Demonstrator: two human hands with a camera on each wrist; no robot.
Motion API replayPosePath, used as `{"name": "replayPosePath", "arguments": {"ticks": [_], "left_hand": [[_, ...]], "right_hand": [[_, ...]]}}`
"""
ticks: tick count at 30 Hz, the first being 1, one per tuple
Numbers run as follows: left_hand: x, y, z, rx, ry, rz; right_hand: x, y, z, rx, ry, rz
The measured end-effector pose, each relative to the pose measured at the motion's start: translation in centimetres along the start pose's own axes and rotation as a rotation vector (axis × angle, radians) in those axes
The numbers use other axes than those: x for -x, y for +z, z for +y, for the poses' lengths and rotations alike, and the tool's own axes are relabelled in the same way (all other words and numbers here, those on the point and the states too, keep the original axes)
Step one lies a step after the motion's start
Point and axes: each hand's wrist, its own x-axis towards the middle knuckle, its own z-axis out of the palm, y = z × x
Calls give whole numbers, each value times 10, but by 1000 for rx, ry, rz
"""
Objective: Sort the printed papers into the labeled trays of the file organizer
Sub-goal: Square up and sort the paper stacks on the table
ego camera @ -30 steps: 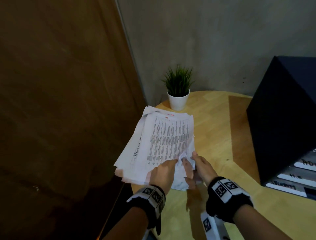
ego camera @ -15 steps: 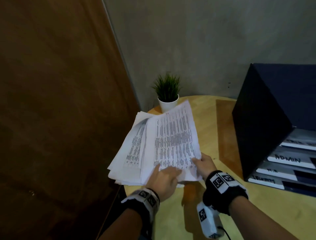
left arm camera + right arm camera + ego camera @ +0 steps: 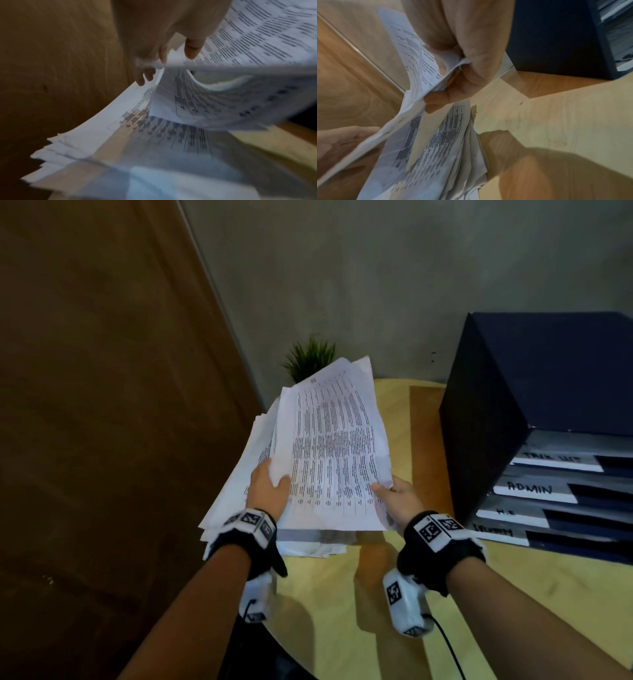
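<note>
A few printed sheets (image 3: 329, 453) with dense columns of text are lifted off the paper stack (image 3: 236, 484) at the table's left edge. My left hand (image 3: 270, 486) pinches their lower left edge, thumb on top. My right hand (image 3: 397, 501) pinches the lower right corner (image 3: 450, 65), fingers underneath. In the left wrist view the lifted sheets (image 3: 257, 40) curl above the stack (image 3: 120, 135). The dark file organizer (image 3: 507, 419) stands at the right with labelled trays; one label reads ADMIN (image 3: 529, 491).
A round wooden table (image 3: 342, 604) carries everything. A small potted plant (image 3: 310, 359) stands behind the papers by the grey wall. A brown wooden panel (image 3: 102, 405) fills the left side. The stack overhangs the table's left edge.
The top sheets have risen from the stack and tilted up toward me. My left hand moved from resting on the stack to gripping the sheets' left edge. The view has swung right.
</note>
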Motion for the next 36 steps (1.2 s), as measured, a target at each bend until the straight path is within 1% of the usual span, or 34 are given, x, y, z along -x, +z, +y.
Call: {"name": "replayPosePath", "arguments": {"ticks": [3, 9, 16, 21, 23, 26, 28, 30, 32, 33, 36], "left_hand": [[-4, -10, 16, 62, -47, -36], [-5, -27, 42, 115, -21, -129], [19, -38, 64, 250, 22, -193], [37, -56, 88, 442, -7, -251], [44, -65, 103, 493, 26, -262], [59, -78, 136, 573, 121, -199], [68, -84, 157, 575, 173, -169], [75, -89, 172, 576, 166, -169], [80, -91, 179, 556, 102, -208], [83, -92, 181, 510, 87, -242], [87, -88, 180, 386, 87, -309]], "right_hand": [[3, -7, -3, -69, 24, -16], [21, -22, -8, -119, -4, -50], [56, -46, -17, -171, -88, -47], [89, -65, -33, -154, -191, -3], [103, -73, -37, -172, -213, 0], [121, -84, -42, -195, -225, -33], [133, -89, -44, -213, -235, -46], [145, -93, -46, -240, -249, -60], [153, -92, -47, -241, -263, -62], [156, -91, -48, -234, -273, -59], [164, -86, -54, -199, -306, -54]]}}
